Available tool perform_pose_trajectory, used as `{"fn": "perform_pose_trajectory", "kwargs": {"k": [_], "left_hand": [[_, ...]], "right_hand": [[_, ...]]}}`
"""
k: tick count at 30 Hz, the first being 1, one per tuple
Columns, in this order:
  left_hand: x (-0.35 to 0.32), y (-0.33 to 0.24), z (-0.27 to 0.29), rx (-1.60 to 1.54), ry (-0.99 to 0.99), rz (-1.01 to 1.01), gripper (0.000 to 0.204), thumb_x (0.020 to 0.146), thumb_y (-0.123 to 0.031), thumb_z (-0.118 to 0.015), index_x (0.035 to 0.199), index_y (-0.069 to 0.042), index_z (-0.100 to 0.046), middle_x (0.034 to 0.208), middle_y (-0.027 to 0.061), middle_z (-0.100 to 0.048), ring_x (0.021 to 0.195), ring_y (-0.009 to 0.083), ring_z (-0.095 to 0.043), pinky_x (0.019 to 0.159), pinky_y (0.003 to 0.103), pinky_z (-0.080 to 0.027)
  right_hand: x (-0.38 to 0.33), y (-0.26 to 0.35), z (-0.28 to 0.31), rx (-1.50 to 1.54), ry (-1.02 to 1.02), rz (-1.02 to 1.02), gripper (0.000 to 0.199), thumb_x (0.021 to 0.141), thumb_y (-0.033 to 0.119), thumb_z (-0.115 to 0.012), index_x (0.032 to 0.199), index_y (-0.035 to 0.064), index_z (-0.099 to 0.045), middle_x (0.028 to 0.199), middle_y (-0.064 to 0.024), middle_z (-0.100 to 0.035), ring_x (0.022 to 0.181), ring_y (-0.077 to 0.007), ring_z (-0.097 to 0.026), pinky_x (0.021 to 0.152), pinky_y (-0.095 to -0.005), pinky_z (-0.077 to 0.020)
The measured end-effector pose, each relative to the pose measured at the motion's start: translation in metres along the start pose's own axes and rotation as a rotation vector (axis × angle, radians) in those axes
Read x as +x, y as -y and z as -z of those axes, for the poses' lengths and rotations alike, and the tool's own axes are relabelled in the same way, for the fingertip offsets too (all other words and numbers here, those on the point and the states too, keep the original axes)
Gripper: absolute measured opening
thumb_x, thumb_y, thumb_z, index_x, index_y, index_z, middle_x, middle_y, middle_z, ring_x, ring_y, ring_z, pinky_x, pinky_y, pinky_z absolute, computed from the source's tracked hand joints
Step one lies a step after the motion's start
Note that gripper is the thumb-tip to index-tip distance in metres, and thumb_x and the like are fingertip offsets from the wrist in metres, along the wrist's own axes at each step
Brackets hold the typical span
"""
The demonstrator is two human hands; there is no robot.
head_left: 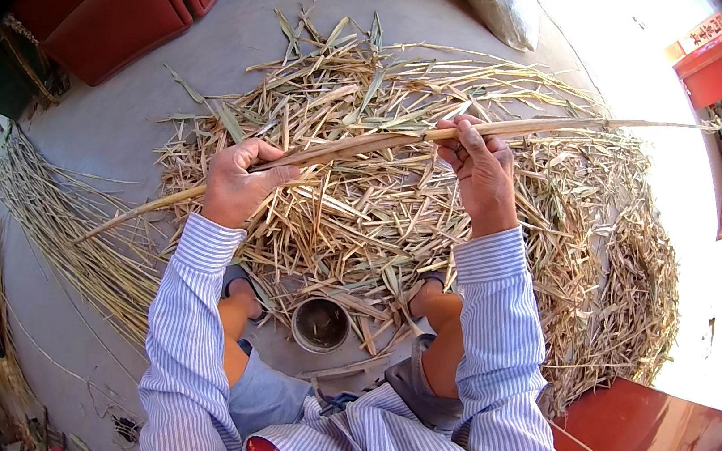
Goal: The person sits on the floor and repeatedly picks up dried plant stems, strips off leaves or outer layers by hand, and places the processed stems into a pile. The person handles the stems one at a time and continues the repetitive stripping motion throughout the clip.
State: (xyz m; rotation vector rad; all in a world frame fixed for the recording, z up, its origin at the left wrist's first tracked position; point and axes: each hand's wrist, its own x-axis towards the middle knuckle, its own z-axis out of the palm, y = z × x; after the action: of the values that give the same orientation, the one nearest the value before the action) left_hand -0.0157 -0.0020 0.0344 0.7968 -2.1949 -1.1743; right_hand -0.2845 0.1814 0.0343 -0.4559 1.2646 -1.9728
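Observation:
A long dry reed stalk (353, 146), still partly wrapped in its tan leaf sheath, slants across in front of me. Its bare yellowish end points to the lower left, and its thin tip reaches far to the right. My left hand (238, 182) is closed around the stalk toward its thicker end. A small thin pointed thing shows above the left fingers; I cannot make out what it is. Farther along, my right hand (482, 166) pinches the stalk between thumb and fingers. Both hands are above a wide heap of stripped husks (382, 201) on the floor.
Left of me lies a bundle of long thin stalks (81, 227). A round metal bowl (298, 330) stands between my feet. Red cabinets (117, 11) are at the far left, a whitish sack (501, 4) at the back, and a red panel (615, 428) at the lower right.

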Motion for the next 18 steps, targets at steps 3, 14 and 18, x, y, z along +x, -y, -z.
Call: {"fn": "perform_pose_trajectory", "kwargs": {"k": [3, 14, 18], "left_hand": [[-0.002, -0.003, -0.006, 0.135, -0.066, -0.128, 0.026, 0.074, -0.019, -0.082, 0.086, 0.0, -0.069, 0.073, 0.0068, -0.067, 0.066, 0.0146, -0.061, 0.063, 0.031, -0.047], [-0.002, -0.017, -0.042, -0.148, -0.14, -0.1, 0.027, 0.076, -0.019, -0.082, 0.083, 0.002, -0.067, 0.071, 0.0064, -0.067, 0.059, 0.0104, -0.059, 0.053, 0.025, -0.047], [-0.002, -0.009, -0.045, -0.142, -0.112, 0.0, 0.022, 0.078, -0.014, -0.081, 0.083, 0.002, -0.067, 0.072, 0.004, -0.066, 0.059, 0.0064, -0.055, 0.054, 0.022, -0.046]], "right_hand": [[0.0, 0.0, 0.003, -0.031, -0.024, -0.012, 0.027, 0.094, 0.019, -0.062, 0.112, -0.001, -0.06, 0.1, -0.0132, -0.07, 0.086, -0.0168, -0.069, 0.072, -0.0239, -0.0587], [-0.016, -0.006, -0.016, -0.003, 0.034, 0.007, 0.023, 0.094, 0.02, -0.063, 0.108, 0.0016, -0.061, 0.101, -0.013, -0.07, 0.087, -0.0154, -0.069, 0.074, -0.0245, -0.0583], [-0.016, -0.006, -0.013, -0.054, -0.008, -0.039, 0.023, 0.093, 0.02, -0.064, 0.107, 0.0023, -0.061, 0.098, -0.0116, -0.07, 0.084, -0.0132, -0.069, 0.071, -0.0228, -0.058]]}}
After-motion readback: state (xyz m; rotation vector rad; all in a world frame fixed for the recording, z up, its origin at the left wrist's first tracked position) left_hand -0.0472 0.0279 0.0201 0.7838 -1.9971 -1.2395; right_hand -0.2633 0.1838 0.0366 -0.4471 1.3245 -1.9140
